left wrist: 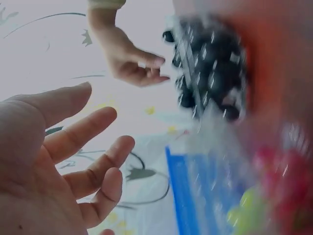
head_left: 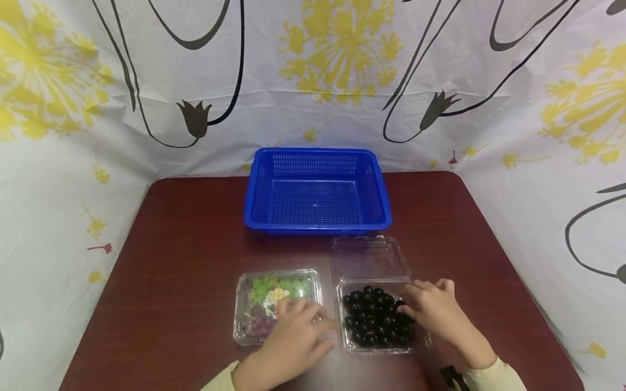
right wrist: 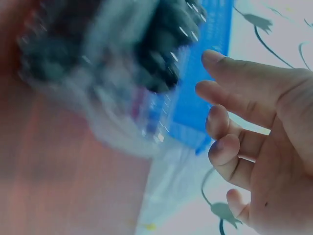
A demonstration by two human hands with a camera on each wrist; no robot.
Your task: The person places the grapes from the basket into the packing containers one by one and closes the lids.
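An uncovered clear plastic box (head_left: 344, 339) of black grapes (head_left: 374, 320) sits near the front of the table, its lid (head_left: 369, 258) folded back behind it. At the box's right edge hovers my right hand (head_left: 437, 312); the right wrist view shows its fingers loosely bent with nothing between them. My left hand (head_left: 295, 342) is over the front right part of a second clear box (head_left: 238, 320), which is closed and holds green grapes (head_left: 261, 285) and red grapes (head_left: 261, 323). In the left wrist view the left fingers (left wrist: 83, 134) are spread and hold nothing.
A blue plastic basket (head_left: 249, 203) with mesh sides stands at the back of the dark red table (head_left: 186, 260), behind both boxes. White cloth (head_left: 313, 76) with yellow and grey flower prints hangs around the table's back and sides.
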